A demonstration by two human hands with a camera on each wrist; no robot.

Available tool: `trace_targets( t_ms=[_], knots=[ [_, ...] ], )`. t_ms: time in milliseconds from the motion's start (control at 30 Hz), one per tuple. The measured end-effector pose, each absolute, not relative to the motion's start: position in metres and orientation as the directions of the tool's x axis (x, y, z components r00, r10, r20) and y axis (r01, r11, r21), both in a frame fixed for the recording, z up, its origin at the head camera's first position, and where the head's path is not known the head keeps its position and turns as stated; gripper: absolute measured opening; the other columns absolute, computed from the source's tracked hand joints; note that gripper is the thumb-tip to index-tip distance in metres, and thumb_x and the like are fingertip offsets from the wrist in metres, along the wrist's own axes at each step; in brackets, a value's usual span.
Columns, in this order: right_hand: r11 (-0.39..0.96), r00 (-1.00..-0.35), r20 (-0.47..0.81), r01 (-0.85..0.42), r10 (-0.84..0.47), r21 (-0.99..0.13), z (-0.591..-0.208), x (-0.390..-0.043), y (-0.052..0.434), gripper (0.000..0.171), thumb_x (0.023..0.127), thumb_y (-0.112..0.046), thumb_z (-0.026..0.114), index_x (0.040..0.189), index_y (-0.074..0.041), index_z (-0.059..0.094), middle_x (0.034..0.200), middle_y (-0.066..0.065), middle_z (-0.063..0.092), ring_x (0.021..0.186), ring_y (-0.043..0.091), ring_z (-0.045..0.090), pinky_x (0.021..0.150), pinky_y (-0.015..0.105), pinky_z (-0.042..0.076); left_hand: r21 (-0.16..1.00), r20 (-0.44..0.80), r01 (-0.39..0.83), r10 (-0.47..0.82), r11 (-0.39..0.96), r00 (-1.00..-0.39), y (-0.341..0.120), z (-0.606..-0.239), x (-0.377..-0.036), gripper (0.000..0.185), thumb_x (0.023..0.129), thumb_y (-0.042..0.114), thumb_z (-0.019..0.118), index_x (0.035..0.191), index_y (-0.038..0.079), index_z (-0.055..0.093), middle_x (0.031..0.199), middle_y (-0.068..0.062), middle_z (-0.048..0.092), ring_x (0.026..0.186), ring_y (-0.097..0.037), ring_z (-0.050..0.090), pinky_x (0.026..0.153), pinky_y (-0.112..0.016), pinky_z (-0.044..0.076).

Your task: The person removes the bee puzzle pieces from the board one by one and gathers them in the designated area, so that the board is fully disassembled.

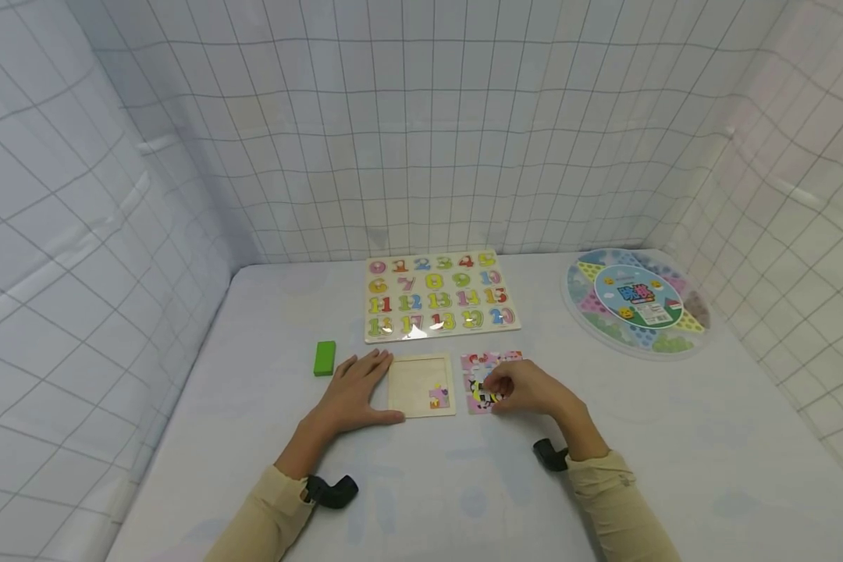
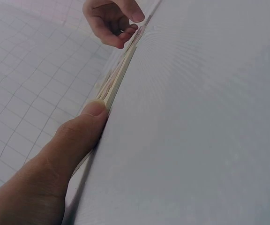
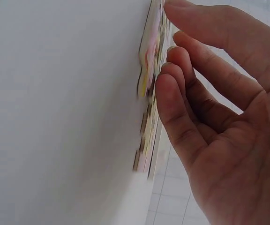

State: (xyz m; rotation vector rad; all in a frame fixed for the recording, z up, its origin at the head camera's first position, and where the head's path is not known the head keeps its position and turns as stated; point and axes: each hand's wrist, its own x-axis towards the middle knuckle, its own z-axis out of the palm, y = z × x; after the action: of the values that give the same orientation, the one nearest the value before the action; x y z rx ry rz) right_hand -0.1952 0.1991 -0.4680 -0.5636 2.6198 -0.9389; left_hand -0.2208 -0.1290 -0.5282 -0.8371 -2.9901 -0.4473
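Observation:
A small wooden puzzle tray [image 1: 410, 380] lies on the white table, with one coloured piece [image 1: 439, 400] in its lower right corner. My left hand [image 1: 354, 390] rests flat on the table to the tray's left, thumb [image 2: 86, 126] pressed against the tray's edge [image 2: 116, 79]. Right of the tray lies a pink patch of jigsaw pieces [image 1: 481, 363]. My right hand [image 1: 527, 388] sits over it with curled fingers [image 3: 172, 93], and thumb and fingertips pinch at a piece [image 3: 146, 89]. The right hand [image 2: 114, 21] also shows at the top of the left wrist view.
A number peg board [image 1: 439, 297] lies behind the tray. A round clear box of coloured pegs [image 1: 635, 300] sits at the back right. A green block [image 1: 325, 357] lies left of my left hand. Gridded cloth walls [image 1: 147, 234] close in three sides.

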Motion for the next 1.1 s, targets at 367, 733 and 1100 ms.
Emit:
trace_targets(
  t_ms=[367, 733, 1100],
  knots=[
    [0.706, -0.872, -0.138, -0.277, -0.469, -0.651, -0.469, -0.207, 0.15, 0.036, 0.065, -0.016, 0.082, 0.097, -0.007, 0.068, 0.082, -0.001, 0.061, 0.075, 0.011, 0.052, 0.066, 0.022, 0.047, 0.281, 0.075, 0.505, 0.506, 0.816, -0.859, -0.129, -0.526, -0.219, 0.113, 0.061, 0.088, 0.043, 0.146, 0.016, 0.023, 0.151, -0.001, 0.028, 0.141, -0.019, 0.021, 0.114, -0.045, 0.01],
    [0.758, -0.866, -0.19, -0.275, -0.462, -0.592, -0.468, -0.209, 0.123, 0.041, 0.065, -0.018, 0.082, 0.101, -0.006, 0.067, 0.088, -0.003, 0.061, 0.077, 0.011, 0.052, 0.072, 0.025, 0.047, 0.272, 0.072, 0.507, 0.508, 0.818, -0.859, -0.128, -0.524, -0.218, 0.113, 0.061, 0.088, 0.042, 0.146, 0.016, 0.024, 0.151, -0.002, 0.027, 0.141, -0.019, 0.021, 0.114, -0.046, 0.011],
    [0.762, -0.86, -0.166, -0.319, -0.483, -0.564, -0.464, -0.206, 0.121, 0.036, 0.066, -0.016, 0.082, 0.097, -0.008, 0.067, 0.084, -0.002, 0.059, 0.076, 0.011, 0.05, 0.07, 0.024, 0.045, 0.265, 0.068, 0.504, 0.506, 0.822, -0.86, -0.129, -0.524, -0.218, 0.114, 0.06, 0.089, 0.041, 0.146, 0.016, 0.024, 0.151, -0.002, 0.028, 0.141, -0.019, 0.021, 0.114, -0.046, 0.011]
  ],
)
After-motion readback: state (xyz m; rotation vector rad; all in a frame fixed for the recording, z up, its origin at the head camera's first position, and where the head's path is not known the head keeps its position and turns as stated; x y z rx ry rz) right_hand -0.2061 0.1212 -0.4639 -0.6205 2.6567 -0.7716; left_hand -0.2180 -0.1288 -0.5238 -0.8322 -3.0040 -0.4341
